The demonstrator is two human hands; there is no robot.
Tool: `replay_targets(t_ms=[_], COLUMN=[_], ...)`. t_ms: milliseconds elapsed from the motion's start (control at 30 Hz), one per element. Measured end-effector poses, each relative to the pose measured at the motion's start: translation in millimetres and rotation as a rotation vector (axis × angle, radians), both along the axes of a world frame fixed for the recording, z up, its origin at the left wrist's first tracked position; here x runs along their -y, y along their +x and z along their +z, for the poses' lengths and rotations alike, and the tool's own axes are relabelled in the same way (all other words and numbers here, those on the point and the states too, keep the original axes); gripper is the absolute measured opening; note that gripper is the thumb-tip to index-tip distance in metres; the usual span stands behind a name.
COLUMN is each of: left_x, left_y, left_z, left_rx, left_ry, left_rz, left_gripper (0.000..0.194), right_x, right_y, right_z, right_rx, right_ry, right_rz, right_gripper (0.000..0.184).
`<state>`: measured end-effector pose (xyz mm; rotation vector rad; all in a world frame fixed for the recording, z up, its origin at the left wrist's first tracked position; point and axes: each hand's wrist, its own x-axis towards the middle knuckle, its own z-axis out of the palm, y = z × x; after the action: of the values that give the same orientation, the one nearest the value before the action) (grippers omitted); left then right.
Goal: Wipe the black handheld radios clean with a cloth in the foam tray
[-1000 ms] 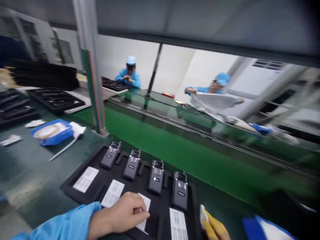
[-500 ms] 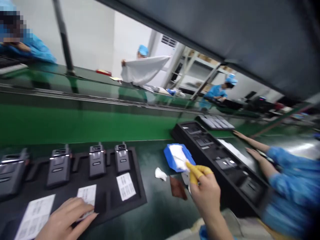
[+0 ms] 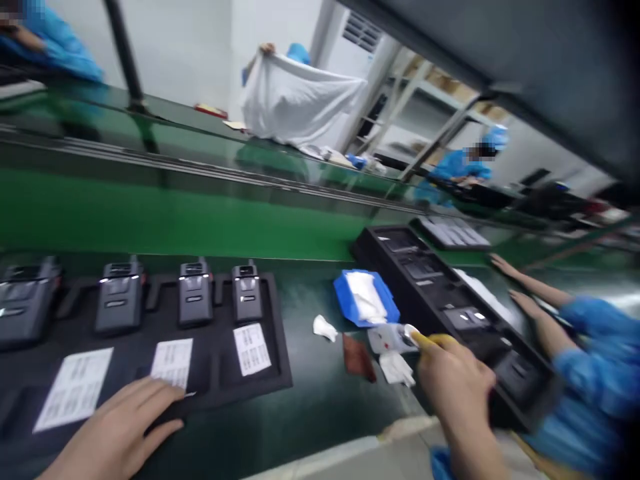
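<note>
My left hand [image 3: 125, 423] lies over the front of a black foam tray [image 3: 280, 333], its fingers stretched out and thumb apart. The fingertips touch the lower edge of a white printed label sheet [image 3: 171, 360]. Several grey handheld devices with short antennas, one of them a device [image 3: 195, 293] behind that sheet, sit in the tray's back row. On the right, my right hand [image 3: 455, 373], with yellow finger cots, closes on the near end of a small whitish bottle [image 3: 387, 338] lying on the table. Its grip is partly hidden and blurred.
A blue box of white wipes [image 3: 367, 298] stands behind the bottle. Nearby lie a brown cloth piece [image 3: 358, 358] and a crumpled white wipe [image 3: 325, 328]. A long black tray [image 3: 450, 313] borders the right, where a co-worker's arms [image 3: 540, 313] reach in. Another person lifts a white cloth [image 3: 300, 100].
The view has swung right. My right hand has moved from beside the foam tray, past the blue box, to the bottle. My left hand's fingers have straightened over the label sheet.
</note>
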<state>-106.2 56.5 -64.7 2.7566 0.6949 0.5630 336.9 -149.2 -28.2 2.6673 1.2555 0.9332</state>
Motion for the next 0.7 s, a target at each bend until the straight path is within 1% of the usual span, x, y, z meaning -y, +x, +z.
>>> replay_targets(t_ms=[33,67,100,167,200,233,267,333,367,433,533,600,700], left_x=[4.1,7.9,11.3,17.0,19.4,21.5,23.3,25.1,24.8,21.9,15.1,12.0,10.4], left_y=[3.5,9.1,16.7,37.5,49.7,62.3,74.4,94.8,102.3,112.0,117.6,119.1,120.6], left_z=[12.1,24.0,34.9,51.7,56.6,58.8,58.4,50.9,45.0,31.7,15.7,9.5,5.3], left_rx=[-0.048,-0.064,-0.083,-0.161,-0.184,-0.246,-0.302,-0.363,-0.368,-0.342,-0.286,-0.265,-0.249], left_ry=[-0.036,-0.055,-0.074,-0.112,-0.1,-0.096,-0.099,-0.092,-0.084,-0.059,-0.03,-0.028,-0.051], left_rz=[-0.004,0.018,-0.001,-0.134,-0.161,-0.196,-0.222,-0.224,-0.2,-0.122,-0.024,-0.008,-0.019], left_gripper=[0.024,0.024,0.026,0.03,0.037,0.049,0.06,0.077,0.083,0.088,0.085,0.083,0.083], right_x=[-1.2,-5.9,-14.6,-42.6,-60.5,-80.0,-99.9,-137.9,-154.4,-180.9,-206.6,-218.3,-229.9], right_y=[1.1,1.0,-1.4,-16.6,-29.2,-43.9,-59.5,-88.2,-99.7,-116.1,-128.6,-132.9,-134.2], right_z=[2.1,4.6,7.2,12.0,13.5,14.3,14.1,11.3,8.9,3.3,-4.5,-8.4,-13.4], right_rx=[0.021,0.037,0.039,0.053,0.049,0.03,-0.018,-0.083,-0.094,-0.091,-0.079,-0.081,-0.073], right_ry=[0.016,0.044,0.054,0.088,0.087,0.082,0.068,0.11,0.124,0.119,0.065,0.042,0.028], right_rz=[0.003,0.018,0.082,0.236,0.33,0.447,0.571,0.754,0.821,0.904,0.976,1.022,1.093], right_gripper=[0.025,0.025,0.025,0.027,0.027,0.025,0.024,0.023,0.022,0.023,0.024,0.021,0.022])
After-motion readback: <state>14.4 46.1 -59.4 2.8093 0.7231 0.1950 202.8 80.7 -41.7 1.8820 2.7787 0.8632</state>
